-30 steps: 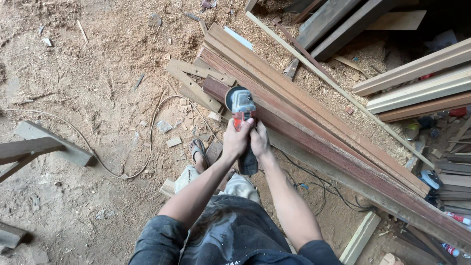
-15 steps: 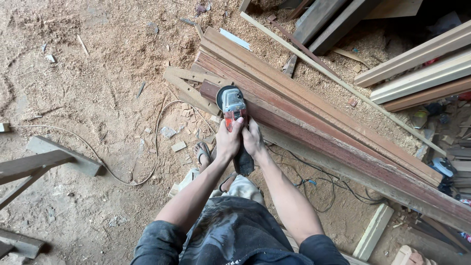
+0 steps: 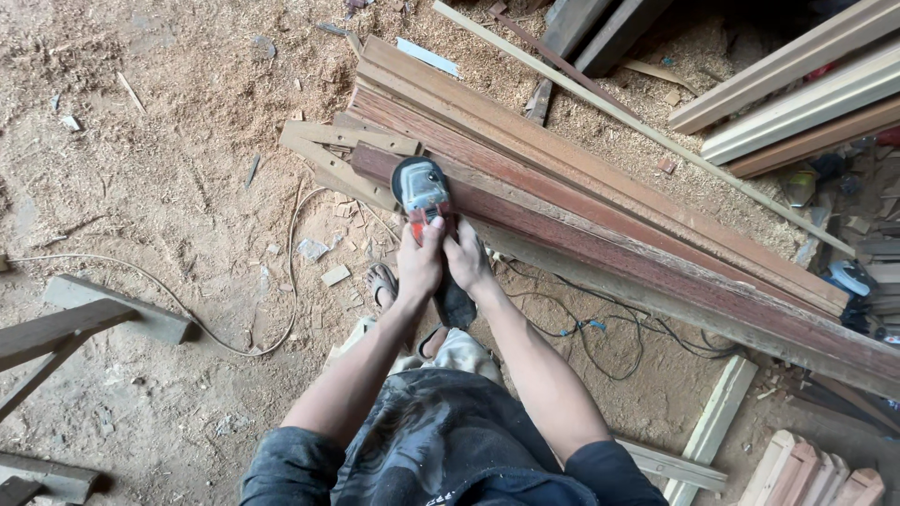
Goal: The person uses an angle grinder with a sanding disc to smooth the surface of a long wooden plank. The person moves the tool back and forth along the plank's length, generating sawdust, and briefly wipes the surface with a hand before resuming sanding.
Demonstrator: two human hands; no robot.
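Left of the left hand (image 3: 419, 267), open sawdust floor (image 3: 169, 169) offers room, crossed only by a thin cord (image 3: 234, 349). Right of the right hand (image 3: 466, 262), stacked long planks (image 3: 600, 225) block passage; tangled black cables (image 3: 600, 333) lie below.

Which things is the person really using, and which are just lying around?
In use: power grinder, held by left hand and right hand; reddish plank under it.

Lying about: pale planks, wood scraps, thin stick, sawdust floor.

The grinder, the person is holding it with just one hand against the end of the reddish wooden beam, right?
Not quite. The head view shows both hands on the grinder: the left hand and the right hand grip its handle together. It is indeed against the end of the reddish wooden beam.
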